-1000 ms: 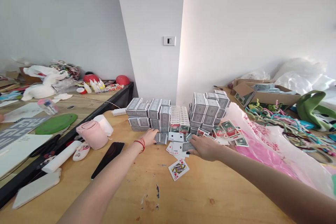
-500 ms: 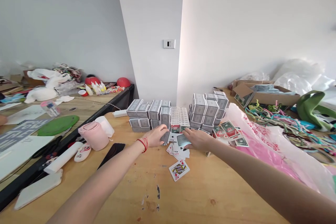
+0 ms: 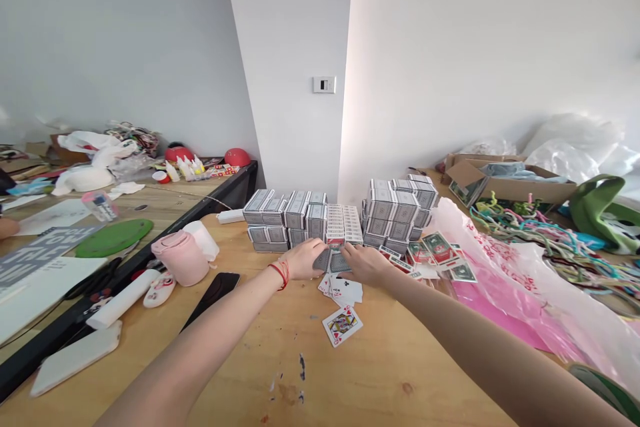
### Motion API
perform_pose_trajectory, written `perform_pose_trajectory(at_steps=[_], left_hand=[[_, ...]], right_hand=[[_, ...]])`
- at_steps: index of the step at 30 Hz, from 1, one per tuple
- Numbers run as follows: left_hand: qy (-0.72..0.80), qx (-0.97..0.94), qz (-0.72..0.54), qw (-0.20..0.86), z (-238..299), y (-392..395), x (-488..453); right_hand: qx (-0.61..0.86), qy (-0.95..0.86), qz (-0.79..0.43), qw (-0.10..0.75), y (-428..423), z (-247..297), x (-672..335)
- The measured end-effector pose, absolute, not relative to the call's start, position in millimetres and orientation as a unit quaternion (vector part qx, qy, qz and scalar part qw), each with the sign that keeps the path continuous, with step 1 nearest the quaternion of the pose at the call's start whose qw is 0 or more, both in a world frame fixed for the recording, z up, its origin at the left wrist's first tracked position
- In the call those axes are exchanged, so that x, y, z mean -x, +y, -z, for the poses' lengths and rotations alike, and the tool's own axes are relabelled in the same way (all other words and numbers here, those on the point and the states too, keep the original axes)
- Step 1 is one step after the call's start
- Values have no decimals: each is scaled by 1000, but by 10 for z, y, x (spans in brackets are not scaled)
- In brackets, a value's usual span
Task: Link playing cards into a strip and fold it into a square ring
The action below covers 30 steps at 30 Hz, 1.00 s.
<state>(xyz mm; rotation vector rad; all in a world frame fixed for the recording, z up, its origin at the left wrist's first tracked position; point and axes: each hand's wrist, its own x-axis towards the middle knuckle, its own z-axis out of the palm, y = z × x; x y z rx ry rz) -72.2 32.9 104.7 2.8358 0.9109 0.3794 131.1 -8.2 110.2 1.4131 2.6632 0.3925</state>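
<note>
Both my hands meet over a small stack of grey-backed playing cards (image 3: pixel 334 261) on the wooden table (image 3: pixel 240 360). My left hand (image 3: pixel 304 259), with a red string on its wrist, grips the stack's left side. My right hand (image 3: pixel 367 263) closes on its right side. Just in front of the hands lie loose face-up cards (image 3: pixel 345 289), and a single face card (image 3: pixel 342 324) lies nearer to me. Behind the hands stand piles of boxed card decks (image 3: pixel 300 217) and a second pile (image 3: pixel 397 210).
A pink plastic bag (image 3: pixel 505 273) with loose card boxes (image 3: pixel 440 250) spreads at the right, beside tangled coloured cords (image 3: pixel 550 240) and a cardboard box (image 3: pixel 505 180). At the left are a pink roll (image 3: pixel 181 257), a dark phone (image 3: pixel 210 293) and a cluttered second table (image 3: pixel 75 213).
My right hand moved left and away from me, bringing a card onto the stack. My left hand closed round the stack, and both hands now hold it together.
</note>
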Motion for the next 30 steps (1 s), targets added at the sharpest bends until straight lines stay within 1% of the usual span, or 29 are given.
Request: perform_pose_trajectory(at_steps=[13, 17, 23, 27, 30], left_hand=[[297, -946, -122, 43, -1087, 293, 754], [312, -939, -133, 58, -1025, 274, 756], [329, -929, -130, 109, -819, 184, 707], [316, -927, -144, 143, -798, 167, 628], [316, -923, -159, 155, -802, 189, 580]], right_hand=[[-472, 871, -126, 50, -106, -1121, -1278], [-492, 866, -88, 15, -107, -1038, -1256], [-492, 870, -10, -37, -173, -768, -1259], [-497, 866, 20, -51, -172, -627, -1251], [-507, 857, 40, -86, -148, -565, -1260]])
